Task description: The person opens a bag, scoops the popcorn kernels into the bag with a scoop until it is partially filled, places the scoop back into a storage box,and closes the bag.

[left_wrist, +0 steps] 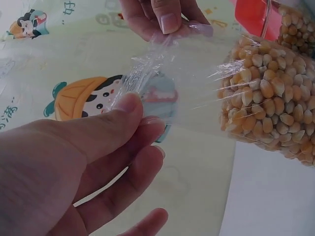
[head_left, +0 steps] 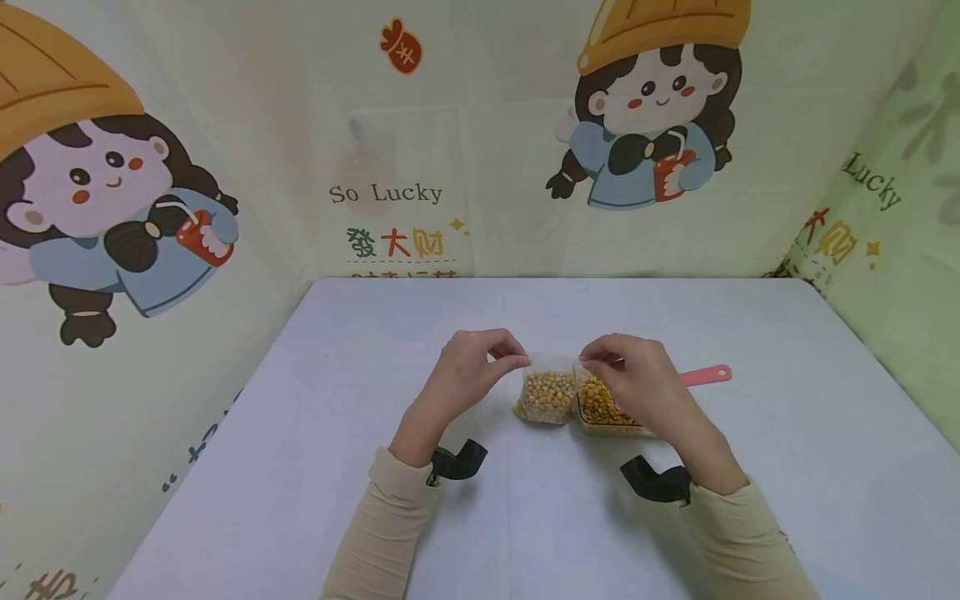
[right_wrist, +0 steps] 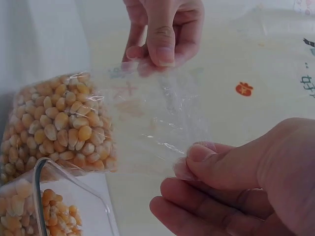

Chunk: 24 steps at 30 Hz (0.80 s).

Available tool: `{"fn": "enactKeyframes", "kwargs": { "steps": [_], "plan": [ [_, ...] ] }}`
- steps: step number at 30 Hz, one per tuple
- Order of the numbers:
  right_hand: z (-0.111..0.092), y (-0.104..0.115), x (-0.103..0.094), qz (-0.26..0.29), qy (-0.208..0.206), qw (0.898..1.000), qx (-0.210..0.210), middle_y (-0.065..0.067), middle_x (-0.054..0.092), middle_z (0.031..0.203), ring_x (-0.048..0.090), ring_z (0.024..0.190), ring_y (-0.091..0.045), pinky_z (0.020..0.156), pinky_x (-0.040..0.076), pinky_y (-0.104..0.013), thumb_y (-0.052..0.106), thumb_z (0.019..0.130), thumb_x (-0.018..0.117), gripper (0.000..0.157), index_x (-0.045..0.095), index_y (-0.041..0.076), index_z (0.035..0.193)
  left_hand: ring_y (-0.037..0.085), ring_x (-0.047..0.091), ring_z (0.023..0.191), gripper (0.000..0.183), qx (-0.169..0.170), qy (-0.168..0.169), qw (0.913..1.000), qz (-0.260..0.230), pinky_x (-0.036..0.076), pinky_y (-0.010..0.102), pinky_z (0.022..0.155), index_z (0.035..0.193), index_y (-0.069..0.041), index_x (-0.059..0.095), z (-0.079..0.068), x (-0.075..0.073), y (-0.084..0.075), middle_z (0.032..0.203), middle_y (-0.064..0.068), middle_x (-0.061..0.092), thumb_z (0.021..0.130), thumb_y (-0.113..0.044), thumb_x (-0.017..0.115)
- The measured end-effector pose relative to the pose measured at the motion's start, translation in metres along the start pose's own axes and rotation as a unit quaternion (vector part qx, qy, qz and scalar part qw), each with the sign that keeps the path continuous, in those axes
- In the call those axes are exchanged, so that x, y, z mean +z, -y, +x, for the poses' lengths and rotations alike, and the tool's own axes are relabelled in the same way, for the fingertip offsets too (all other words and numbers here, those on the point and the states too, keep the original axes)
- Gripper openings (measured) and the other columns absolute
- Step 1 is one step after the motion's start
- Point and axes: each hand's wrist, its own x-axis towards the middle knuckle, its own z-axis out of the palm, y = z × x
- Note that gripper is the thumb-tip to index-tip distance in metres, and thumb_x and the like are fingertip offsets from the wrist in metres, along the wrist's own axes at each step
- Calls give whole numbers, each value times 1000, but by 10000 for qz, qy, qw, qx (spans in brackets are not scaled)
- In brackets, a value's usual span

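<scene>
A clear plastic bag [head_left: 549, 395] with corn kernels in its lower part stands on the table. My left hand [head_left: 480, 367] pinches one top corner of it between thumb and forefinger, as the left wrist view shows. At the opposite top corner, my right hand [head_left: 637, 375] pinches the film the same way. Above the kernels [right_wrist: 61, 125] the film is stretched flat between both hands. Right beside the bag is a clear container [head_left: 615, 429] with more corn kernels, partly hidden under my right hand.
A pink handle [head_left: 707, 375] sticks out to the right from behind my right hand. Something red [left_wrist: 256, 17] shows at the container in the left wrist view. The white table [head_left: 337, 350] meets a printed cloth backdrop [head_left: 495, 192] at the back.
</scene>
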Motion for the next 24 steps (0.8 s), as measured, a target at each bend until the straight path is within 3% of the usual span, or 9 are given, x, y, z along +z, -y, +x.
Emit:
{"fn": "enactKeyframes", "kwargs": {
  "steps": [5,11,18,24],
  "plan": [
    [-1,2,-2,20,-79,9999,-72,-7,74,90,66,79,-17,72,57,-28,0,87,72,10,74,6,94,3,62,76,9,119,-50,9999,79,48,23,63,89,-21,74,0,0,0,80,-11,72,90,-29,73],
    [-1,2,1,8,-77,9999,-125,-8,73,88,65,78,-17,73,58,-33,-3,86,72,9,73,4,92,4,64,80,9,52,215,9996,184,49,23,67,90,-20,73,0,0,0,83,-10,72,91,-29,71],
    [-1,2,1,83,160,9998,-35,-8,73,93,67,85,-20,79,59,-39,0,89,70,10,72,3,98,5,64,83,9,6,453,9989,-75,50,24,72,98,-19,70,-1,0,-1,86,-8,71,94,-27,69],
    [0,2,3,108,286,9995,-18,-6,72,92,67,83,-18,80,58,-39,7,91,70,13,70,3,103,4,63,84,10,239,429,9988,-84,51,24,75,97,-19,71,0,3,-1,87,-9,71,92,-29,71]
  ]
}}
